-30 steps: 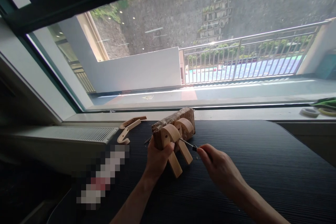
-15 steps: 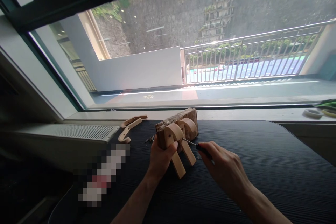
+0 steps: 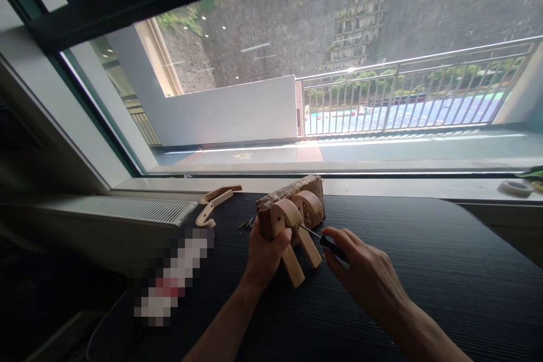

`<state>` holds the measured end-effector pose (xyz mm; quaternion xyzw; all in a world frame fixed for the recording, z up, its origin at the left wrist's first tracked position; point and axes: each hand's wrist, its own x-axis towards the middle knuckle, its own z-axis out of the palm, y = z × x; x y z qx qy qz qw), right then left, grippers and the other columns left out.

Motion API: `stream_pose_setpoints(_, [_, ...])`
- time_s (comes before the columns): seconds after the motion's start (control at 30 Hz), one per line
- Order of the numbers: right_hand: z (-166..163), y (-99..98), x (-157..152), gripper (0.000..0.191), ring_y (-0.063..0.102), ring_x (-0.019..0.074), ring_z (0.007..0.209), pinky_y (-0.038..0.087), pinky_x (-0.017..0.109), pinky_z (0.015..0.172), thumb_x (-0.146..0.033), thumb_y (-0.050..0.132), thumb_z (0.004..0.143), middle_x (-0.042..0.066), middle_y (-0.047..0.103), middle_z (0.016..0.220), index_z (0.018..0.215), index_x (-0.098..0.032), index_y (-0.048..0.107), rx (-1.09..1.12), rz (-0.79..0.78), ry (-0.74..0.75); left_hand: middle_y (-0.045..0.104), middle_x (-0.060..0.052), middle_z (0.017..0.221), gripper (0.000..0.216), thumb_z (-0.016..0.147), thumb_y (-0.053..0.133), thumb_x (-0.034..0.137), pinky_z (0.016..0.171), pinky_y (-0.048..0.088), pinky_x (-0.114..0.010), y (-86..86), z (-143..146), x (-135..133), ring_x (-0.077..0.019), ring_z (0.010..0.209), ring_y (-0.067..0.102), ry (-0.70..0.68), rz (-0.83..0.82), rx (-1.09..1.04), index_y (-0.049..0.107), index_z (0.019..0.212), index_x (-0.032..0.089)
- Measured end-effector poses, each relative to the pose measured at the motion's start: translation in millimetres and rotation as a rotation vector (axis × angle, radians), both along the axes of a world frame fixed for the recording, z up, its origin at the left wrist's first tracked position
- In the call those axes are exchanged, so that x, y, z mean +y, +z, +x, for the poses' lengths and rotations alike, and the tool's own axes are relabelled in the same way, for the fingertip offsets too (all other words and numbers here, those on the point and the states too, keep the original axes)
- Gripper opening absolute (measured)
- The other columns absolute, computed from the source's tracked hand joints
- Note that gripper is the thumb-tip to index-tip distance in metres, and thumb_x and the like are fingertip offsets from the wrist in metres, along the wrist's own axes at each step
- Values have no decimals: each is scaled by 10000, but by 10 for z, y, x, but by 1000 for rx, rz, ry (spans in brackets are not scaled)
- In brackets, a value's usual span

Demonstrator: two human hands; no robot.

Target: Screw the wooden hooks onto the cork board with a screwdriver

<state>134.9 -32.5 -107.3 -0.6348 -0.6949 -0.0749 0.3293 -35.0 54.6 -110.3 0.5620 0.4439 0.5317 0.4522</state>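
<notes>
My left hand (image 3: 265, 251) is closed around the left end of a rough brown block (image 3: 292, 191), its thumb pressing on a curved wooden hook (image 3: 292, 264). A second wooden hook (image 3: 311, 246) sits beside the first on the block's front face, and both straight legs point down toward me. In my right hand (image 3: 369, 271), the fingers pinch the dark handle of a screwdriver (image 3: 333, 247). Its metal shaft reaches left to the hooks, with the tip at or near the first hook's inner edge. Whether a screw is under the tip is too small to tell.
Two loose wooden hooks (image 3: 216, 208) lie at the dark table's (image 3: 424, 271) back left, with several small screws (image 3: 245, 223) by the block. A white grille (image 3: 144, 210) borders the left side. Tape rolls (image 3: 515, 188) rest on the right sill below the window.
The whole view has shifted slightly, so everything appears a little farther right. Both hands keep their hold, and the screwdriver stays at the hooks.
</notes>
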Motion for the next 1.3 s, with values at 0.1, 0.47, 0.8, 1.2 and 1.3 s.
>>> stream_pose_setpoints(0.1, [11, -56, 9, 222, 626, 150, 630, 386, 245, 534, -273, 430, 905, 28, 654, 791, 1008, -202, 613, -87, 96, 55, 670, -43, 835, 367, 602, 715, 211, 687, 502, -289, 27, 4, -17, -201, 768, 626, -21, -23, -30, 596, 945, 154])
stream_pose_setpoints(0.47, [-12, 10, 28, 255, 650, 196, 711, 478, 273, 604, -394, 497, 859, 37, 704, 811, 929, -203, 650, 353, -132, 27, 672, -27, 803, 353, 598, 713, 204, 660, 506, -277, 57, 17, -43, -190, 723, 634, -27, -15, -53, 589, 927, 172])
stream_pose_setpoints(0.8, [-34, 29, -6, 229, 618, 138, 619, 409, 232, 534, -269, 443, 891, 37, 672, 796, 939, -205, 658, 61, 27, 83, 674, -33, 801, 369, 586, 721, 203, 653, 497, -269, 21, 33, -47, -192, 734, 628, -44, -9, -34, 603, 933, 163])
stream_pose_setpoints(1.2, [-12, 99, -9, 276, 618, 152, 639, 441, 246, 551, -310, 521, 822, 35, 656, 925, 1071, -231, 608, 184, -91, 20, 661, -31, 821, 343, 610, 704, 200, 682, 500, -280, 18, 61, -69, -189, 753, 620, -32, -24, -20, 590, 930, 160])
stream_pose_setpoints(1.3, [-17, 83, -19, 240, 621, 162, 647, 430, 255, 556, -286, 453, 861, 49, 659, 903, 988, -213, 642, 95, -60, 41, 661, -35, 827, 350, 609, 709, 198, 685, 499, -283, 16, 61, -75, -192, 757, 618, -40, -36, -5, 587, 934, 158])
